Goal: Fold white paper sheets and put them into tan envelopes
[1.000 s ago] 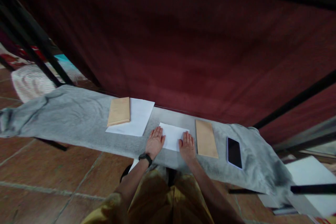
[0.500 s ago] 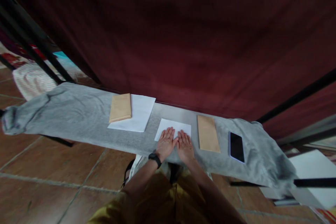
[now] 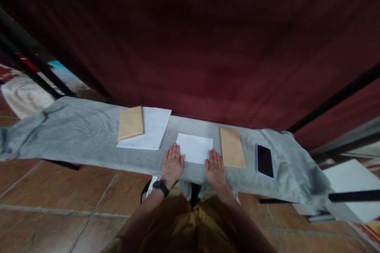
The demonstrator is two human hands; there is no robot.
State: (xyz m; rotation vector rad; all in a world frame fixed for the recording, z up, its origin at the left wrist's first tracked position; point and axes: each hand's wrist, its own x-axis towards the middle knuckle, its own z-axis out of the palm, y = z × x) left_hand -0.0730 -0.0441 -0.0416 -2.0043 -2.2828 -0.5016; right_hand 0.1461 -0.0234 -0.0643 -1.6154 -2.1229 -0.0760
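A folded white sheet of paper [image 3: 195, 148] lies flat in front of me on the grey cloth [image 3: 89, 134]. At its left edge rests my left hand [image 3: 173, 165], palm down with the fingers stretched out. My right hand [image 3: 215, 168] lies flat at the sheet's right edge, its fingers extended. Neither hand grips anything. Just beyond my right hand is a flat brown envelope [image 3: 232, 147]. To the left, a stack of brown envelopes [image 3: 131, 122] sits partly over larger white paper [image 3: 156, 126].
A phone [image 3: 265, 161] with a dark screen lies right of the single envelope. Behind the cloth-covered bench hangs a dark red curtain [image 3: 190, 67]. Black metal bars [image 3: 335, 99] stand at both sides. Tiled floor [image 3: 59, 185] shows below, and a white board [image 3: 353, 182] is at the lower right.
My hands have slid apart, from side by side on the small sheet to its left and right edges, uncovering its middle. The view has shifted slightly.
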